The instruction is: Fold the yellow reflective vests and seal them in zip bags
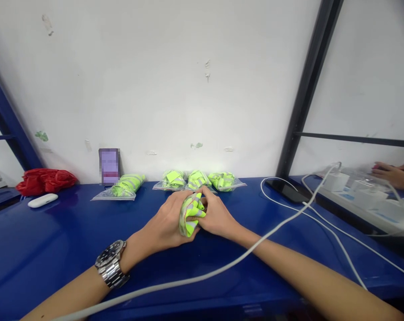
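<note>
Blue worktop [38,249] against white wall. Left hand [166,223] and right hand [217,216] at centre, fingers of both pressed around folded neon-yellow vest [189,215]. Behind: bagged vests [197,179] in row by wall.

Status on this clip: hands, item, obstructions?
Left hand and right hand both closed on folded yellow-green vest. Held over blue table. White cable crosses right forearm.

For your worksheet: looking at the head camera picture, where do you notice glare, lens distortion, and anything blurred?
Head view: soft glare streaks the glossy blue table; the dark post leans and the edges bow, a wide-lens effect; the upright card by the wall is blurred out; both hands, left hand and right hand, and the folded yellow-green vest look sharp.
</note>
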Demonstrator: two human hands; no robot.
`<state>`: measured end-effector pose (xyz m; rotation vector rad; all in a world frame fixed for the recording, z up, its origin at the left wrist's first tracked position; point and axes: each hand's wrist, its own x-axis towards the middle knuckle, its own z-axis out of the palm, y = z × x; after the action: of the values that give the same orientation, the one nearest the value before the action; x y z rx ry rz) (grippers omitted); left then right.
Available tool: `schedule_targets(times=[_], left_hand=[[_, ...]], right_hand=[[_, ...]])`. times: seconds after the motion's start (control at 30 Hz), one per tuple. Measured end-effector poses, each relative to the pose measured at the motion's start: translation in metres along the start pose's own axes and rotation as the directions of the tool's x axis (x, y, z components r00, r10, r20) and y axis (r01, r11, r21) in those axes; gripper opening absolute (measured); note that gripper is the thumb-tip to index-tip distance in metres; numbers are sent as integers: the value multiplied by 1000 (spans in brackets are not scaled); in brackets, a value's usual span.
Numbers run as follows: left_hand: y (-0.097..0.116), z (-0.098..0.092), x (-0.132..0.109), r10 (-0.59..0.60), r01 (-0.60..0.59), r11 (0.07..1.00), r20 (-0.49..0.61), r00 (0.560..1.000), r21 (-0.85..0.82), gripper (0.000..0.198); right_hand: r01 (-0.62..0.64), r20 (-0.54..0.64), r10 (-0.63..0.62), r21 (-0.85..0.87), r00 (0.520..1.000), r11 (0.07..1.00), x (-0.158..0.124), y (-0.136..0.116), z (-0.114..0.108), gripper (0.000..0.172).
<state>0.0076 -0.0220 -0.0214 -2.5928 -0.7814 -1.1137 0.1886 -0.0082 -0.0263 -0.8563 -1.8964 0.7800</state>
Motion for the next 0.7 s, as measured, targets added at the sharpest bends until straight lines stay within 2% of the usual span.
schedule_targets(times=[0.07, 0.17, 0.27, 0.43, 0.57, 0.7], left_hand=[[4, 3, 0, 35, -34, 999, -34, 999, 31, 67], [9, 6, 1, 85, -82, 996, -69, 994, 47, 64], [12, 8, 3, 102, -98, 994, -95, 990, 44, 60], [15, 13, 4, 179, -168, 976, -70, 981, 137, 55], [17, 16, 2, 200, -191, 964, -35, 979, 186, 52], [19, 17, 2, 184, -173, 970, -49, 982, 168, 55]], right_hand=[[71, -52, -79, -141, 996, 988, 0, -3, -1, 51], [160, -10, -167, -228, 986, 960, 1, -5, -4, 57], [155, 31, -152, -230, 988, 961, 1, -4, -5, 51], [127, -3, -133, -277, 991, 952, -1, -2, 2, 43], [106, -1, -112, -304, 994, 947, -2, -3, 6, 43], [150, 66, -136, -303, 989, 941, 0, -5, 3, 47]])
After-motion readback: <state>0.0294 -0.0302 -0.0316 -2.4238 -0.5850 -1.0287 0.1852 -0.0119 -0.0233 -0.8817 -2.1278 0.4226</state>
